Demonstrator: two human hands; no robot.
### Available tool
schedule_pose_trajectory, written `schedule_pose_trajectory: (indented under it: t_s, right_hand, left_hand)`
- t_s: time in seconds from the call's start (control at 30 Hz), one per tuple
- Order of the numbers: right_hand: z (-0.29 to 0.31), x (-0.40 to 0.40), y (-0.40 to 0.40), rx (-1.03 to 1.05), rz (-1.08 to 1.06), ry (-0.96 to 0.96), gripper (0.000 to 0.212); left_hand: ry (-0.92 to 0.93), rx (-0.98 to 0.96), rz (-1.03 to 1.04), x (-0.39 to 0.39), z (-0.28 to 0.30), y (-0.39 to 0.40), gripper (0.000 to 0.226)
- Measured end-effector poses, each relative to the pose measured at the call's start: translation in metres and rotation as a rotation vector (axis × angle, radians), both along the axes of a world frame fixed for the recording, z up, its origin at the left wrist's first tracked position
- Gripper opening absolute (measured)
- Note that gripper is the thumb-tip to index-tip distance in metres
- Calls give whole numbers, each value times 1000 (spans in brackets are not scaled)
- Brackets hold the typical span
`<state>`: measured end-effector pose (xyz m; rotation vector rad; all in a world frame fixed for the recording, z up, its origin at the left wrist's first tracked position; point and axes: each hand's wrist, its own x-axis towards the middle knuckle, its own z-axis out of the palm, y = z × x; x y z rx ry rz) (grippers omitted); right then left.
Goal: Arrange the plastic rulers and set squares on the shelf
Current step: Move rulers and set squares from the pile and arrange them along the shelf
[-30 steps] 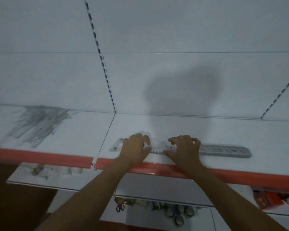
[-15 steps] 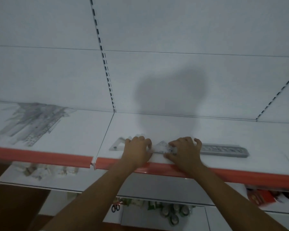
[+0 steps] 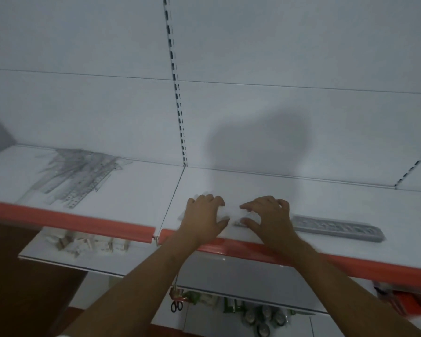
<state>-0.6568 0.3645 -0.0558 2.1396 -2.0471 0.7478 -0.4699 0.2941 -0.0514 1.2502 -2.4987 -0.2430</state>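
We have both hands down on the white shelf [image 3: 253, 188], close to its orange front edge [image 3: 350, 263]. Our left hand [image 3: 204, 220] lies palm down with fingers spread, pressing on a clear plastic set square [image 3: 223, 211] that is blurred and mostly hidden under it; only a pale patch shows between the two hands. Our right hand [image 3: 270, 220], at 3 o'clock from the left one and just beside it, is arched with fingers curled, fingertips resting on the same clear plastic. A short strip with markings [image 3: 238, 223] shows by the right thumb; we cannot tell whether it is a separate ruler or the edge of the set square. Neither hand is closed around anything that we can make out.

At 3 o'clock from the right hand, just beside it, a grey stencil ruler [image 3: 338, 228] lies flat along the shelf, parallel to the front edge.

At 10 o'clock from the left hand, well apart and on the neighbouring shelf panel, a loose pile of clear rulers and set squares [image 3: 75, 176] fans out.

On a lower shelf at 6 o'clock, scissors [image 3: 176, 306] hang beside tape rolls [image 3: 263, 319], and small white boxes [image 3: 88, 244] sit at 8 o'clock.
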Motion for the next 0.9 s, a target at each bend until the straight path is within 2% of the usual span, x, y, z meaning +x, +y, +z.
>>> schedule_pose_trajectory:
  t_s: [0.1, 0.2, 0.4, 0.53, 0.63, 0.77, 0.9]
  right_hand:
    - [1, 13, -8, -51, -10, -39, 29]
    - [1, 30, -15, -64, -1, -15, 32]
    - [-5, 54, -29, -34, -63, -19, 28]
    - [-7, 68, -30, 24, -65, -66, 21]
    - [-9, 74, -29, 53, -63, -91, 25]
    - [-15, 76, -31, 102, -73, -2, 22]
    - [-27, 80, -33, 69, -125, 154, 38]
  left_hand:
    - [191, 131, 3, 15, 4, 1, 37]
    - [301, 253, 27, 35, 6, -3, 33]
    - [405, 219, 119, 66, 0, -6, 24]
    - [429, 229, 179, 74, -2, -7, 40]
    - [398, 249, 209, 78, -9, -10, 33]
    - [331, 213, 229, 81, -19, -12, 32]
    - [292, 149, 229, 80, -26, -16, 33]
